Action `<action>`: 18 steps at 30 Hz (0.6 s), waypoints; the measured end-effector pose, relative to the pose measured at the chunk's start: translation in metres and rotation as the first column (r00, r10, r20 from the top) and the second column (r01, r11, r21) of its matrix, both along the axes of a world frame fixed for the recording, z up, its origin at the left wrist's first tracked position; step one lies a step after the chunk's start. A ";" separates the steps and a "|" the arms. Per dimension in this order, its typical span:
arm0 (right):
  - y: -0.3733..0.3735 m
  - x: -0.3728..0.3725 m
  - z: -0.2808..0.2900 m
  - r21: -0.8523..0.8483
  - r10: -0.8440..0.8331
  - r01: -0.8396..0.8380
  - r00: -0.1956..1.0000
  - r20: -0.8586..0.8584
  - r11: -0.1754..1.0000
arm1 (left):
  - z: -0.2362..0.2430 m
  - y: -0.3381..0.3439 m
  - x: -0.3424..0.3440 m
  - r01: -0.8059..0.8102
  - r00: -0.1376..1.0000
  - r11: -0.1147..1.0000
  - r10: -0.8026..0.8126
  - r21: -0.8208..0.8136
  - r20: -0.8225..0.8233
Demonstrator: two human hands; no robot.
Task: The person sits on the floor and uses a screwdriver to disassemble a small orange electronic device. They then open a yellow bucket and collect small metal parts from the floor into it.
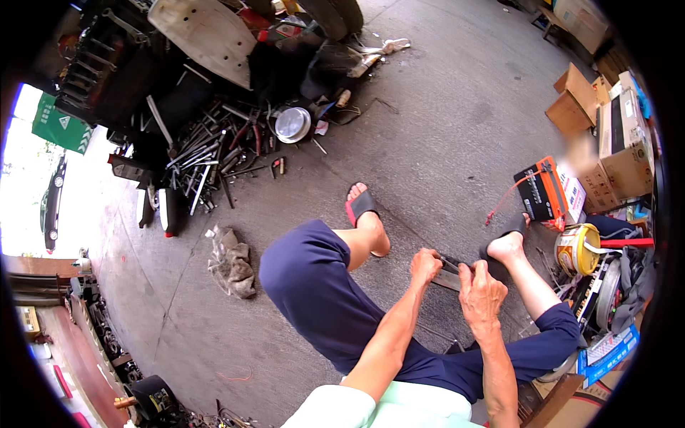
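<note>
Seated low with knees apart, I have both hands in front of my lower body. My left hand (425, 264) is closed on one end of a dark, narrow metal piece (449, 262). My right hand (482, 295), fingers curled, is at the other end of it, to the right and nearer me. A flat greyish strip (448, 281) lies just under the piece, between my hands; I cannot tell whether it is held or resting. My sandalled feet are on the grey floor (399, 114) beyond my hands.
Scattered wrenches and tools (203, 160), a silver round tin (291, 123) and machine parts (85, 64) lie at upper left. A crumpled rag (230, 267) is left of my knee. At right are cardboard boxes (614, 171), an orange-black battery (541, 191) and a yellow bucket (571, 251).
</note>
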State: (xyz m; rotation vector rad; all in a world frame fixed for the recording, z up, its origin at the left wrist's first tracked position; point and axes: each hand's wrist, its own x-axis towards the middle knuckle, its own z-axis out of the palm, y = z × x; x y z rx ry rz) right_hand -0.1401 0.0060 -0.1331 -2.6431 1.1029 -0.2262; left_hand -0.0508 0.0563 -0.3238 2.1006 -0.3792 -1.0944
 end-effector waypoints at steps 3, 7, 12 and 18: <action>-0.003 0.009 0.012 -0.017 0.082 -0.081 0.995 0.059 0.997 | -0.016 0.004 0.001 -0.017 1.000 1.000 0.017 0.009 -0.001; -0.011 -0.001 -0.005 -0.044 0.026 -0.026 1.000 -0.005 0.999 | -0.018 -0.003 -0.001 -0.011 1.000 0.996 0.010 -0.084 -0.005; -0.019 -0.004 -0.004 -0.022 0.005 -0.004 0.999 0.043 1.000 | -0.006 -0.004 0.004 0.014 1.000 1.000 -0.014 0.007 -0.021; -0.015 -0.005 -0.004 0.097 -0.009 0.007 1.000 0.019 0.995 | -0.002 -0.003 0.006 0.028 1.000 0.999 -0.027 0.033 -0.015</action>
